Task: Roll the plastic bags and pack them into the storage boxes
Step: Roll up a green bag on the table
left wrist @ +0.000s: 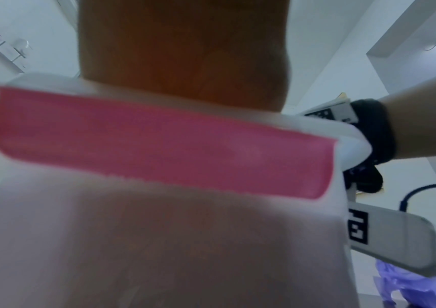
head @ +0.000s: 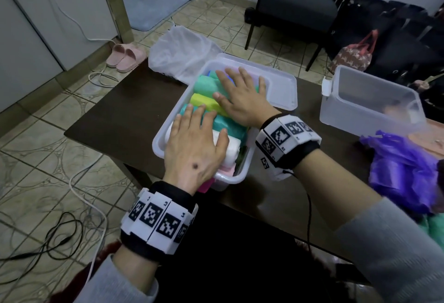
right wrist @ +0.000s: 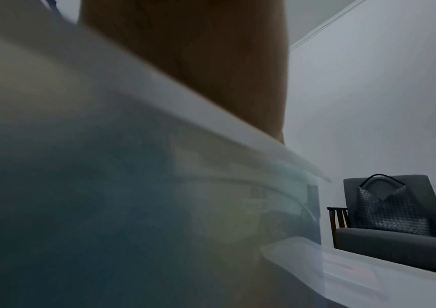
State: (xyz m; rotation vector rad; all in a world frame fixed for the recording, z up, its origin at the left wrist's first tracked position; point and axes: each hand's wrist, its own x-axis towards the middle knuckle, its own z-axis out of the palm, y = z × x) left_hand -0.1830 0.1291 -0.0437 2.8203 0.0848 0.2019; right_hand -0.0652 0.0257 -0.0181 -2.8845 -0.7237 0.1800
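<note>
A translucent storage box [head: 160, 140] sits on the dark table, packed with rolled plastic bags: green [head: 204, 84], yellow [head: 203, 101], teal [head: 228, 126], white [head: 231, 145] and pink [head: 225, 171]. My left hand [head: 192, 141] lies flat with straight fingers pressing on the near rolls. My right hand [head: 242, 96] presses flat on the far rolls. The box's lid [head: 283, 89] lies open behind it. The left wrist view shows the box wall [left wrist: 159, 250] close up with a pink roll [left wrist: 159, 145] behind it. A blurred box rim [right wrist: 211, 108] fills the right wrist view.
A second, empty translucent box [head: 370, 101] stands at the right of the table. Loose purple bags [head: 406, 170] lie heaped at the right edge. A crumpled white bag [head: 180, 50] sits behind the first box. A dark chair [head: 298, 5] stands beyond the table.
</note>
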